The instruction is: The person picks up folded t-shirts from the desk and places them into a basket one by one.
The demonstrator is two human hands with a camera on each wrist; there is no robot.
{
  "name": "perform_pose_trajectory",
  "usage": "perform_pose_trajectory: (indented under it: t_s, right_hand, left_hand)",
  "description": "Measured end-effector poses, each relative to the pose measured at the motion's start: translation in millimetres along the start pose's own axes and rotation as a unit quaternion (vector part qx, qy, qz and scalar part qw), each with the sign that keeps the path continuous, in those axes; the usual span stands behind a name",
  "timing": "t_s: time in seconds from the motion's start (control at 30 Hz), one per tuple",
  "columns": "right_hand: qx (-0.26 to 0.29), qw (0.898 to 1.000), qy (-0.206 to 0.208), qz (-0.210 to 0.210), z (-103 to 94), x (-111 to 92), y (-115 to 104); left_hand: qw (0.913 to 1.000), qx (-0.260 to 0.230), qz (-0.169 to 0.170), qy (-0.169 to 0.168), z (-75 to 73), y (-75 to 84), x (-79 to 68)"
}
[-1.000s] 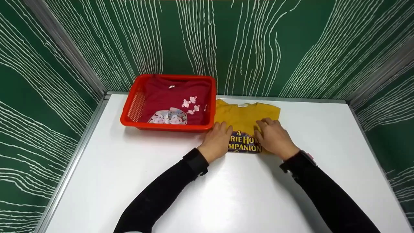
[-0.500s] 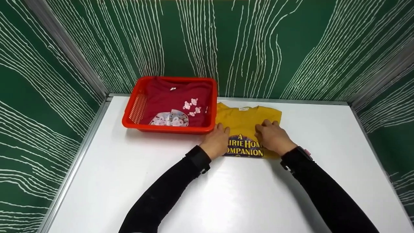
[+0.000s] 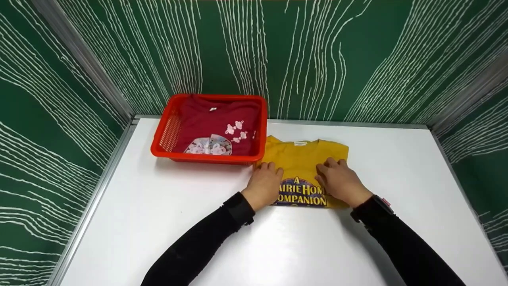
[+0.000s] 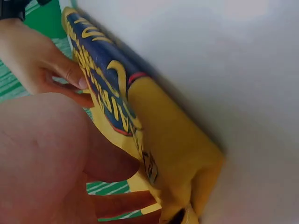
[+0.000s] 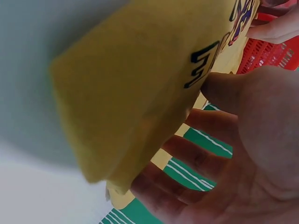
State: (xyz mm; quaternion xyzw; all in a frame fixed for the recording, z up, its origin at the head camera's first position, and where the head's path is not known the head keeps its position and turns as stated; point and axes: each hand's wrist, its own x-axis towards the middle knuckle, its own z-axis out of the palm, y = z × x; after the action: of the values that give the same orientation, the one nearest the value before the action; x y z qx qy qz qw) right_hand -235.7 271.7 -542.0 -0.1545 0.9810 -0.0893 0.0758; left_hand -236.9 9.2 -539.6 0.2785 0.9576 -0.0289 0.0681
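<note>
A folded yellow T-shirt with a dark blue lettered print lies on the white table, right of the basket. At its left side my left hand holds the cloth between thumb and fingertips. My right hand pinches its right part, with the fingers bent. In the left wrist view the near fold of the shirt bulges beside the thumb. The right wrist view has the thumb and several fingers against the yellow cloth. Some fingertips are hidden by the shirt.
A red plastic basket stands at the back left, holding a dark red shirt with pink and white prints. Its right edge is close beside the yellow shirt. Green walls with white wavy lines enclose the white table.
Both hands have drawn the yellow T-shirt toward the table's near side, mostly in the last half second. The basket stays in place; its small shift comes with the head camera.
</note>
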Motion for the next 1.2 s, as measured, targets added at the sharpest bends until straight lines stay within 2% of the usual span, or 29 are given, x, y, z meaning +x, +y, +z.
perform_pose_trajectory:
  t_s: [0.13,0.43,0.77,1.07,1.2]
  right_hand:
    - [-0.002,1.000,-0.001,-0.002,1.6,-9,-3]
    - [-0.003,1.000,0.006,-0.007,7.1,-26,-10]
    - [-0.019,0.999,0.024,-0.015,9.0,-45,-21]
    - [-0.019,0.999,0.039,-0.025,12.8,-56,-27]
    - [-0.018,0.999,0.034,-0.025,12.5,-59,-30]
  left_hand:
    - [0.9999,0.012,0.005,0.010,2.3,4.8,-6.4]
    - [0.9993,0.011,0.035,-0.006,-1.0,3.2,-22.5]
    - [0.9983,0.033,0.047,-0.014,1.0,8.4,-37.2]
    - [0.9976,0.037,0.056,0.014,4.6,4.6,-46.5]
    - [0.9983,0.028,0.050,0.012,5.3,4.6,-48.0]
